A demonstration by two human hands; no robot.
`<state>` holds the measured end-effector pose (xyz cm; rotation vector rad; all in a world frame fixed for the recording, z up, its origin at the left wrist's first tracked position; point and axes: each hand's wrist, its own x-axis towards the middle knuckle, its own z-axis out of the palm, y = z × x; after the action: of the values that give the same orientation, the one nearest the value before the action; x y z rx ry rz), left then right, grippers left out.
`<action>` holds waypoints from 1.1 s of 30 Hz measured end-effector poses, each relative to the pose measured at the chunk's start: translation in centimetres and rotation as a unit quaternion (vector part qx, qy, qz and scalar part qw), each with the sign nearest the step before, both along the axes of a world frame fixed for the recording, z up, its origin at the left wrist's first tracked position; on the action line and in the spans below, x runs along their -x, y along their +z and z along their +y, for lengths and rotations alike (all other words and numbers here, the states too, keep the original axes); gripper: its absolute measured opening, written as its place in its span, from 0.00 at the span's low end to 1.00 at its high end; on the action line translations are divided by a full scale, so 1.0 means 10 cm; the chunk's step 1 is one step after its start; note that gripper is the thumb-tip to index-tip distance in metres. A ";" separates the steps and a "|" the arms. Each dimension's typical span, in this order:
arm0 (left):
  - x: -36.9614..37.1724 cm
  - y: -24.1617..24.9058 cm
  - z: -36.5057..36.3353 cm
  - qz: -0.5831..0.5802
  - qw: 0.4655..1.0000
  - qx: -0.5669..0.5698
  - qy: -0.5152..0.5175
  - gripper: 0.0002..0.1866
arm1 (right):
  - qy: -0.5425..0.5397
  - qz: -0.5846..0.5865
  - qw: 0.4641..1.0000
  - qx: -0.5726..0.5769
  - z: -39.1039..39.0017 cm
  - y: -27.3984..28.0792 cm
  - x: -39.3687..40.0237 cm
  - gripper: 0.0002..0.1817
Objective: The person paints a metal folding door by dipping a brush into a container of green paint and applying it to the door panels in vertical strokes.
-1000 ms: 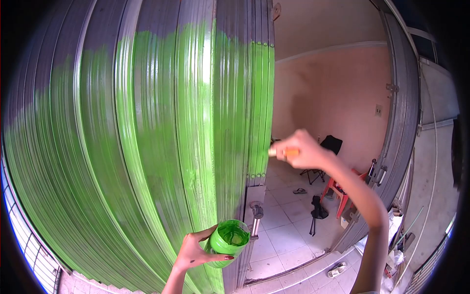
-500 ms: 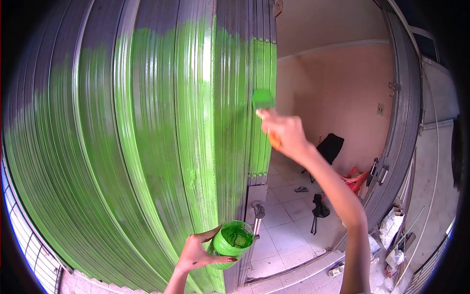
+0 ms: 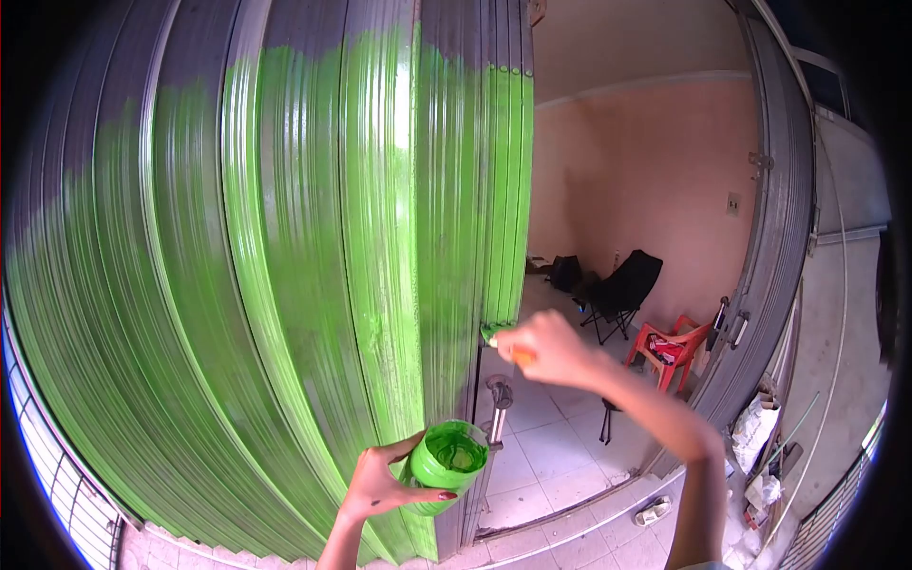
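My left hand point(image 3: 380, 482) is wrapped round a clear jar of green paint point(image 3: 454, 461), tilted so its open mouth faces me. In my right hand point(image 3: 551, 351) is a paintbrush point(image 3: 492, 332) with an orange handle, closed in my fingers. Its green bristles touch the door's edge strip, just above the door handle point(image 3: 499, 394). The folding metal door point(image 3: 323, 237) is coated in wet-looking green over much of its height. Grey metal shows along its top and in streaks lower down, and below the brush.
Through the doorway stand a black folding chair point(image 3: 625, 285) and a red plastic chair point(image 3: 670, 347) on a tiled floor point(image 3: 551, 442). A grey door frame point(image 3: 774, 209) borders the right side. Shoes point(image 3: 654, 511) and white bags point(image 3: 757, 427) lie near the threshold.
My right hand has moved down the door's edge strip with the paintbrush, from upper height to just above the handle. The left hand with the jar has barely shifted.
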<state>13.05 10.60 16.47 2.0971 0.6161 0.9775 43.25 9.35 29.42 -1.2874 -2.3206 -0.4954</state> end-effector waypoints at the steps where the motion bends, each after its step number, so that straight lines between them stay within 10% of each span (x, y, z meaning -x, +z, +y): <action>1: 0.01 0.04 -0.01 -0.001 1.000 -0.004 0.000 0.51 | 0.000 0.026 0.998 0.048 0.01 0.22 0.04 0.08; 8: 0.06 0.15 -0.08 -0.007 1.000 -0.002 -0.004 0.47 | 0.008 0.050 0.999 0.003 0.19 1.56 0.15 0.08; 17: 0.04 0.08 0.04 0.002 1.000 0.016 0.005 0.48 | 0.057 0.033 0.895 -0.442 0.03 2.68 0.05 0.06; 33: -0.03 -0.06 0.06 0.004 1.000 0.006 -0.002 0.51 | -0.023 -0.039 0.976 -0.214 0.11 -0.87 -0.11 0.09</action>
<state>13.33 11.23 15.85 2.0919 0.6188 0.9615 44.35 10.49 20.74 -1.1260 -2.0894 -1.0142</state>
